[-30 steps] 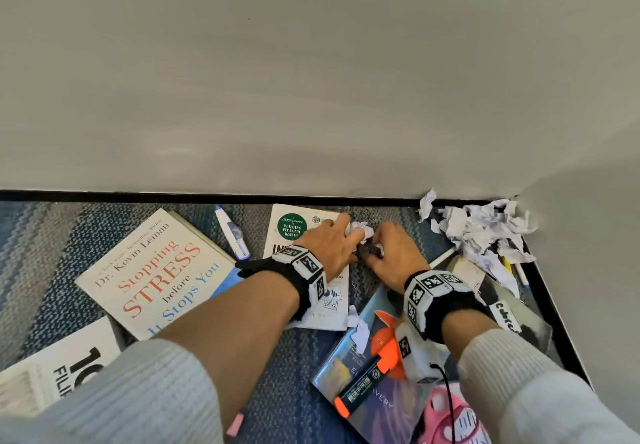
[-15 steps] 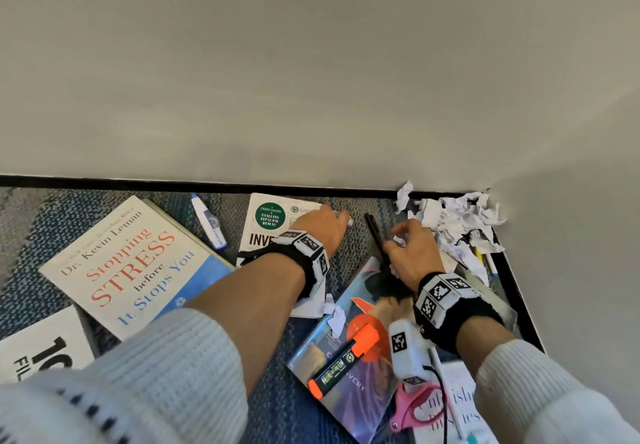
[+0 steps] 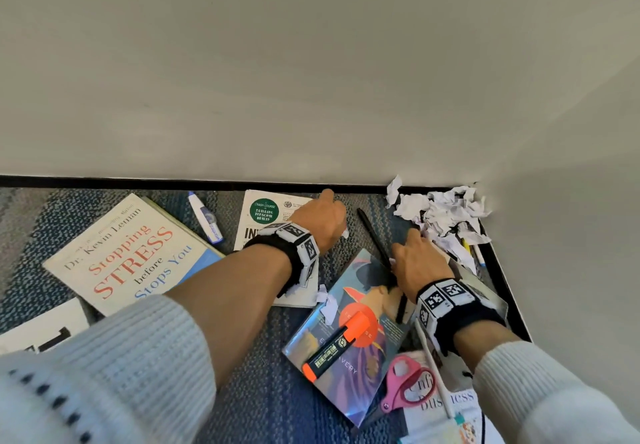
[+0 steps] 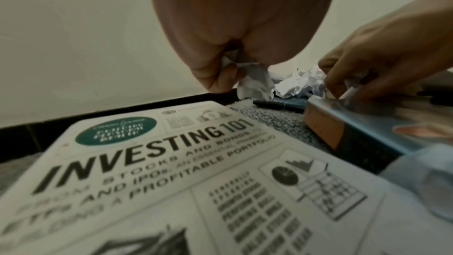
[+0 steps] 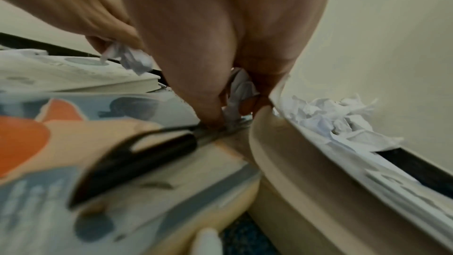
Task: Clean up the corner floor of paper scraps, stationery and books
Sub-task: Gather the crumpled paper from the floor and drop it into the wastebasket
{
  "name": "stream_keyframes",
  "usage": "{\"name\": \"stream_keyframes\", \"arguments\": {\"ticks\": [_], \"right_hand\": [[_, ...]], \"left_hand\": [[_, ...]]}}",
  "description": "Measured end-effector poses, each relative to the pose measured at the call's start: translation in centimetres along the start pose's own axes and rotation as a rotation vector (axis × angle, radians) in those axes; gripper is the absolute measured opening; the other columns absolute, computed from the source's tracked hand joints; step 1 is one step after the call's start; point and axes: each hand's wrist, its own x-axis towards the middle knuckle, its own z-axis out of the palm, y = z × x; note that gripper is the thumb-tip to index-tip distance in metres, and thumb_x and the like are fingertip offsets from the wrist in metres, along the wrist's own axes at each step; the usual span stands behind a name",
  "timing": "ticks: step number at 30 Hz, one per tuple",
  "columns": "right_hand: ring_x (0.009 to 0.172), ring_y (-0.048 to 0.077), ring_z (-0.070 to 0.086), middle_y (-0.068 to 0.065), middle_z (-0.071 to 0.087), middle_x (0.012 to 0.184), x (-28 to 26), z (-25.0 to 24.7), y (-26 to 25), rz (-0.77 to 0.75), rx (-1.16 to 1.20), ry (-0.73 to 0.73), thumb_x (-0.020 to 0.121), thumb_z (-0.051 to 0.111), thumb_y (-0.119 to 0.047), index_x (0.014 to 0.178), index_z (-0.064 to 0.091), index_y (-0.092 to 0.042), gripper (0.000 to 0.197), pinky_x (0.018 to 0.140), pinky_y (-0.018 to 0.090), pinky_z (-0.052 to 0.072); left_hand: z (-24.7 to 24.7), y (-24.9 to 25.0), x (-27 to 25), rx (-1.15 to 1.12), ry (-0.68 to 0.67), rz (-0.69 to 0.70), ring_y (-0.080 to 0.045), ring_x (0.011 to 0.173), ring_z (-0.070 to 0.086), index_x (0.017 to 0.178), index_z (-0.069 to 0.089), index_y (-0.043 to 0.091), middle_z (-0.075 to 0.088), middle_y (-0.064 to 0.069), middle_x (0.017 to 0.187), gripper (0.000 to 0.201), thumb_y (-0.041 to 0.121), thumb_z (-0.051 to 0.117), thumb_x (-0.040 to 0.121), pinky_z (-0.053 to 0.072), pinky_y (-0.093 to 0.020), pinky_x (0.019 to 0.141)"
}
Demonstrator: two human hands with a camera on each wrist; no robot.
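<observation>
1. Paper scraps: heaped loose in the wall corner, apparently so they can be cleared in one go.
2. My left hand curls closed around one crumpled scrap, just above the Investing book.
3. My right hand pinches another scrap at the illustrated book's far edge, near the heap.
4. Black pen: lies between my hands, long axis running from the wall toward me, its near part on the illustrated book.
5. Orange highlighter: rests diagonally on that cover, untouched.
</observation>
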Motion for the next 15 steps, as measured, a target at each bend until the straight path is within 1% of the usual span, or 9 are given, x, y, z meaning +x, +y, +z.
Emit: {"name": "stream_keyframes", "arguments": {"ticks": [1,2,3,4,6,8,10,13,15], "right_hand": [[0.109,0.032,0.051,0.016,0.041,0.119,-0.2,-0.1,0.0,0.003,0.052,0.027,0.097,0.042,-0.016,0.117,0.055,-0.007,0.025,0.087,0.039,0.047],[0.104,0.034,0.053,0.017,0.042,0.117,-0.3,-0.3,0.0,0.013,0.115,0.072,0.096,0.043,-0.019,0.113,0.055,-0.005,0.025,0.086,0.04,0.046],[0.097,0.034,0.054,0.018,0.044,0.113,-0.5,-0.6,0.1,0.033,0.186,0.119,0.094,0.044,-0.022,0.107,0.056,-0.004,0.026,0.083,0.041,0.046],[0.09,0.034,0.054,0.018,0.046,0.11,-0.6,-0.9,0.2,0.053,0.245,0.148,0.092,0.043,-0.028,0.102,0.058,-0.003,0.03,0.08,0.041,0.046],[0.083,0.031,0.05,0.015,0.048,0.105,-1.0,-1.9,0.6,0.076,0.295,0.151,0.089,0.037,-0.037,0.095,0.059,-0.004,0.039,0.077,0.042,0.047],[0.083,0.032,0.052,0.013,0.048,0.099,-1.5,-2.6,0.7,0.055,0.408,0.184,0.09,0.047,-0.027,0.09,0.057,-0.004,0.025,0.076,0.04,0.045],[0.081,0.032,0.055,0.011,0.05,0.087,-2.4,-3.1,0.3,-0.029,0.489,0.192,0.089,0.053,-0.016,0.082,0.052,-0.009,0.01,0.072,0.037,0.043],[0.071,0.027,0.052,0.004,0.051,0.072,-4.0,-3.4,-1.3,-0.108,0.548,0.112,0.089,0.048,-0.011,0.083,0.042,-0.016,0.01,0.066,0.034,0.04],[0.072,0.026,0.051,0.006,0.055,0.076,-4.9,-3.0,-2.6,-0.167,0.536,0.032,0.092,0.043,-0.012,0.093,0.043,-0.017,0.005,0.066,0.032,0.038]], "left_hand": [[-0.3,0.0,-0.2,0.017,-0.029,0.041,-0.032,0.094,0.054,0.07,0.042,0.014,0.034,-0.004,0.076,0.033,0.024,0.037,0.101,0.043,-0.04,0.07],[-0.6,0.1,-0.5,0.032,-0.051,0.069,-0.029,0.09,0.05,0.066,0.04,0.015,0.029,0.0,0.075,0.04,0.033,0.038,0.102,0.041,-0.038,0.07],[-0.9,0.4,-1.0,0.046,-0.071,0.076,-0.026,0.087,0.046,0.066,0.046,0.011,0.031,0.001,0.078,0.045,0.041,0.041,0.1,0.04,-0.037,0.073],[-1.1,0.8,-1.6,0.077,-0.091,0.086,-0.025,0.087,0.046,0.073,0.055,0.006,0.035,-0.002,0.086,0.048,0.045,0.045,0.099,0.041,-0.038,0.077],[-1.2,1.6,-2.7,0.137,-0.108,0.11,-0.028,0.096,0.055,0.095,0.065,-0.001,0.048,-0.012,0.104,0.043,0.039,0.05,0.099,0.046,-0.039,0.084],[-0.8,2.1,-3.7,0.145,-0.115,0.13,-0.033,0.103,0.06,0.106,0.063,-0.002,0.058,-0.018,0.112,0.031,0.026,0.052,0.1,0.048,-0.039,0.085],[-0.5,2.3,-4.8,0.132,-0.157,0.148,-0.037,0.102,0.062,0.108,0.062,-0.002,0.064,-0.022,0.109,0.023,0.018,0.053,0.098,0.049,-0.039,0.083],[0.1,2.5,-6.5,0.087,-0.21,0.162,-0.037,0.097,0.063,0.114,0.051,0.001,0.065,-0.022,0.104,0.029,0.026,0.053,0.099,0.046,-0.038,0.076],[0.4,2.4,-7.6,0.087,-0.25,0.138,-0.036,0.095,0.062,0.115,0.048,0.002,0.064,-0.021,0.102,0.038,0.036,0.052,0.099,0.041,-0.034,0.07]]}}
